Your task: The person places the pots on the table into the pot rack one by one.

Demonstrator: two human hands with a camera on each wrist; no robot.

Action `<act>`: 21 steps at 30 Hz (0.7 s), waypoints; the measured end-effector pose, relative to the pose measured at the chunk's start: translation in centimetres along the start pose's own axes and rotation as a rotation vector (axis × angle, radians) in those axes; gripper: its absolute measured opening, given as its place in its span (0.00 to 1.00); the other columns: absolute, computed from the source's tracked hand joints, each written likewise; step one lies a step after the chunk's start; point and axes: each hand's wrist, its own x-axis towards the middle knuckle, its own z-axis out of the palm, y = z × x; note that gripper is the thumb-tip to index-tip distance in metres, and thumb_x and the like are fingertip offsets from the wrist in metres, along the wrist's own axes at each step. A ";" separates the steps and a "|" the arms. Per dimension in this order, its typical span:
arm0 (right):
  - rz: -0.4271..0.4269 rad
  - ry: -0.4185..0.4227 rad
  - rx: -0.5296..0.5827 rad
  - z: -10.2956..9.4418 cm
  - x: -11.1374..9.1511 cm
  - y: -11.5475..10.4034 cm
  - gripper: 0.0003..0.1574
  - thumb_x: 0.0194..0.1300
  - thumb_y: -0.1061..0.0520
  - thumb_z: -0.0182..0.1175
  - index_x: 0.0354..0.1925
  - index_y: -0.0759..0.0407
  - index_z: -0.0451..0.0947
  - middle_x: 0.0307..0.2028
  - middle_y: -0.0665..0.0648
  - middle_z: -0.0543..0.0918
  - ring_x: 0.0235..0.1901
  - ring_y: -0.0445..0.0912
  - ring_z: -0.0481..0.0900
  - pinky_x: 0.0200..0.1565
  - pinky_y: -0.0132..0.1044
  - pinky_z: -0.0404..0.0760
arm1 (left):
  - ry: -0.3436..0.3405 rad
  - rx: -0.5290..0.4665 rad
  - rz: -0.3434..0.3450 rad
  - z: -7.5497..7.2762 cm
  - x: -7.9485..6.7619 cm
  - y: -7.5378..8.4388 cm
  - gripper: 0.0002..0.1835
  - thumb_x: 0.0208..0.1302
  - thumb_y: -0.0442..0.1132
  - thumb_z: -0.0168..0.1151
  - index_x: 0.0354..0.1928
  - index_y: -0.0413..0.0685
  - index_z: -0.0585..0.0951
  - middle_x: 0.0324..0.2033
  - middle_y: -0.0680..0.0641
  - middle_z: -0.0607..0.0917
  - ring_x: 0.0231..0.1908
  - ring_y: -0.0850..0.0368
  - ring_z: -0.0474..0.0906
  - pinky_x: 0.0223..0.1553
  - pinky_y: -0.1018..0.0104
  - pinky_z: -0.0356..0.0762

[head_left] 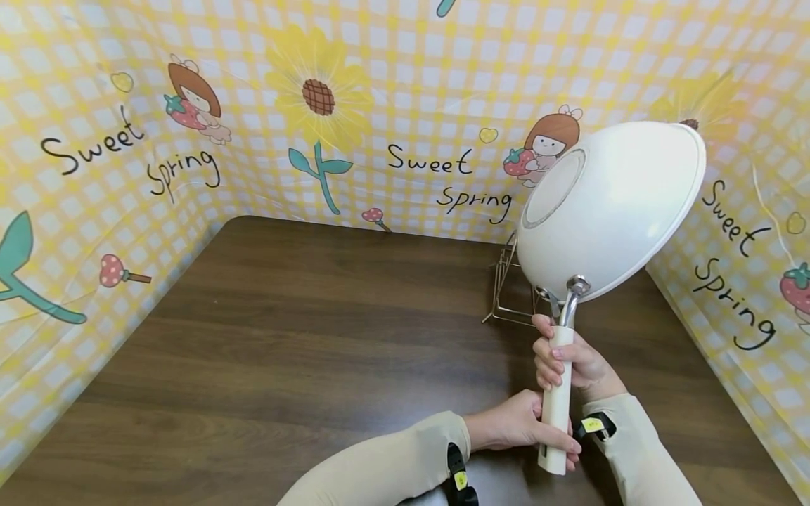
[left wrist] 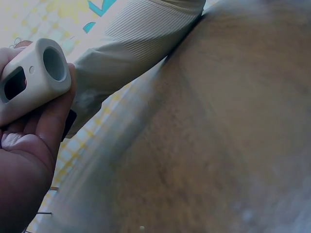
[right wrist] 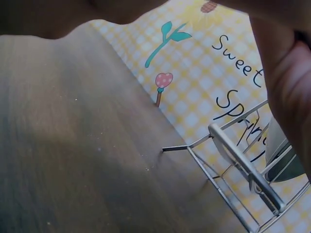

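Note:
A white wok (head_left: pixel 623 204) is held up on the right in the head view, tilted with its rounded underside and flat base ring showing; its inside is hidden. A bent metal neck joins it to a long cream handle (head_left: pixel 557 400). My right hand (head_left: pixel 579 365) grips the upper part of this handle, fingers curled round it. Lower down, my left hand (head_left: pixel 522 422) holds the handle near its end, thumb across the front. In the left wrist view, the hollow handle end (left wrist: pixel 56 63) sticks out past the left hand (left wrist: pixel 34 141).
Behind the wok, a metal wire rack (head_left: pixel 506 288) stands on the brown wooden table (head_left: pixel 316 316), partly covered by it. Closer up, the right wrist view shows the rack's bars (right wrist: pixel 248 165). A yellow checked cloth (head_left: pixel 405 126) with printed flowers lines the walls behind and at both sides.

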 end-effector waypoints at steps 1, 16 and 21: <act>0.000 0.005 0.005 -0.1 -0.1 0.1 0.11 0.66 0.69 0.41 0.43 0.58 0.51 0.17 0.58 0.55 0.14 0.53 0.54 0.39 0.39 0.77 | 0.003 -0.001 -0.002 0.0 0.0 -0.1 0.03 0.58 0.23 0.56 0.31 0.27 0.73 0.34 0.21 0.76 0.23 0.61 0.81 0.30 0.71 0.77; 0.042 0.043 0.043 -1.1 -1.2 0.7 0.11 0.66 0.69 0.40 0.43 0.58 0.52 0.17 0.59 0.54 0.16 0.54 0.53 0.40 0.40 0.77 | 0.019 -0.022 -0.058 -0.5 0.2 -0.9 0.04 0.58 0.23 0.56 0.32 0.24 0.73 0.31 0.24 0.79 0.23 0.60 0.81 0.30 0.69 0.78; 0.075 0.070 0.045 -1.4 -1.7 0.8 0.11 0.67 0.69 0.39 0.43 0.57 0.52 0.18 0.59 0.54 0.21 0.51 0.62 0.41 0.41 0.76 | 0.033 -0.049 -0.119 -0.8 0.3 -1.0 0.02 0.57 0.22 0.56 0.28 0.31 0.74 0.24 0.36 0.83 0.23 0.58 0.81 0.30 0.67 0.79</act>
